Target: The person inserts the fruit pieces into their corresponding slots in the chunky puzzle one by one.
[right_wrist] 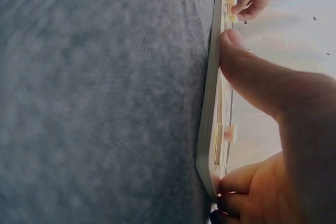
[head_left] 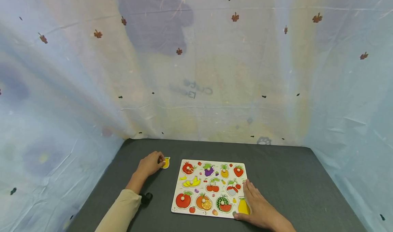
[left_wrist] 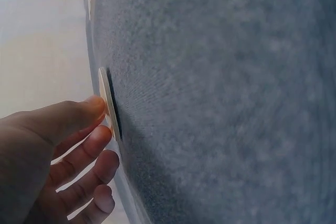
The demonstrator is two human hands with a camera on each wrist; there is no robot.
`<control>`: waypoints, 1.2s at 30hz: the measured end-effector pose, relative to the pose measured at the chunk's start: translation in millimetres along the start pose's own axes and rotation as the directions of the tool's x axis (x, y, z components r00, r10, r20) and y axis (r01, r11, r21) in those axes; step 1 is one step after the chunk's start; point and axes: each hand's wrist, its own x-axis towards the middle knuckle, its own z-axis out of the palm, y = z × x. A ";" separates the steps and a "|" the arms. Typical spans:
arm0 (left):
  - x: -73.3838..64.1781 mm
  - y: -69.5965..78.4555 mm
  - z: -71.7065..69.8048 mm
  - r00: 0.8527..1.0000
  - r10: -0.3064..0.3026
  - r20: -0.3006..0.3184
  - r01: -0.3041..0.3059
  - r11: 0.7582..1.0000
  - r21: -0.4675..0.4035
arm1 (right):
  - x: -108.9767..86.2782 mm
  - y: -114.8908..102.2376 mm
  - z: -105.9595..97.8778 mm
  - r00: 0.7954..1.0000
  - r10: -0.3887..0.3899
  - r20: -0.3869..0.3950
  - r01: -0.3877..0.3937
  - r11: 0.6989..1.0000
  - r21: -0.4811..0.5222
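Observation:
On the dark tabletop left of the board lies a yellow fruit-shaped puzzle piece (head_left: 167, 162), partly covered by my left hand (head_left: 151, 164). Thumb and forefinger pinch it in the left wrist view, where the thin piece (left_wrist: 109, 103) appears edge-on against the cloth. My right hand (head_left: 259, 206) rests at the near right corner of the white fruit puzzle board (head_left: 175, 204), thumb along the near edge and straight fingers along the right side. Beside its palm is a yellow fruit shape (head_left: 243, 207), partly hidden. In the right wrist view, the thumb (right_wrist: 247, 59) presses on the board.
Several knobbed fruit pieces sit in the board, among them an apple (head_left: 183, 200), an orange (head_left: 204, 202) and a watermelon (head_left: 223, 204). Dark grey cloth (head_left: 291, 184) covers the table. A patterned pale curtain (head_left: 208, 71) hangs behind and along both sides.

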 end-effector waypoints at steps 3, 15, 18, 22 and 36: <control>0.6 0.8 1.8 1.000 0.001 -0.001 -0.001 1.000 0.003 | 0.1 0.8 0.7 1.000 -0.006 -0.006 0.006 1.000 -0.014; 0.6 12.7 3.6 1.000 0.011 -0.023 -0.011 1.000 -0.006 | 0.1 1.2 0.6 1.000 -0.019 -0.012 0.019 1.000 -0.014; -0.9 18.3 3.4 0.999 0.019 -0.033 -0.019 1.000 -0.007 | 0.4 1.6 0.6 1.000 -0.021 -0.010 0.021 1.000 -0.014; -3.8 26.4 3.1 0.998 0.036 -0.043 -0.036 0.999 -0.001 | -0.2 2.0 0.7 0.999 -0.030 -0.012 0.030 0.999 -0.015; -15.7 66.2 -0.3 0.990 0.128 -0.058 -0.129 0.991 -0.019 | -0.3 2.0 0.0 1.000 -0.028 -0.010 0.028 0.999 -0.016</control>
